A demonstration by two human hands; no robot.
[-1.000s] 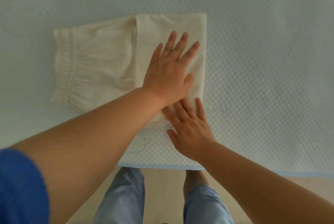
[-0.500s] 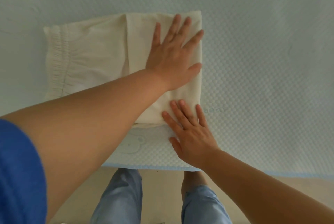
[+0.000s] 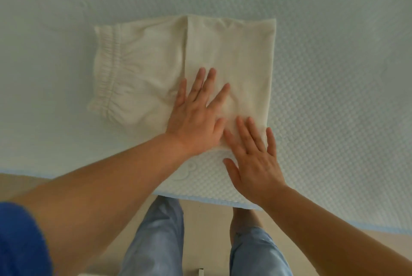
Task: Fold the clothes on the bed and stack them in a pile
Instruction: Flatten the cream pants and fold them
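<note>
Pale quilted bed point(image 3: 334, 75), dimpled cover | cream shorts point(image 3: 145, 70) lie flat near its front edge, soft knit, long axis left-right, gathered waistband leftward | left hand point(image 3: 196, 117) flat on folded panel, fingers spread | right hand point(image 3: 254, 159) flat, fingertips on near hem | waistband end likely folds next, left hand nearer.

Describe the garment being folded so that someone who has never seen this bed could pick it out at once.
Start from the pale quilted bed cover with its light blue edge. Near that edge lies a cream fabric garment, folded over itself, with the left hand and right hand pressed flat on it. Its gathered elastic waistband at the left end marks it out; it is the only clothing in view.
</note>
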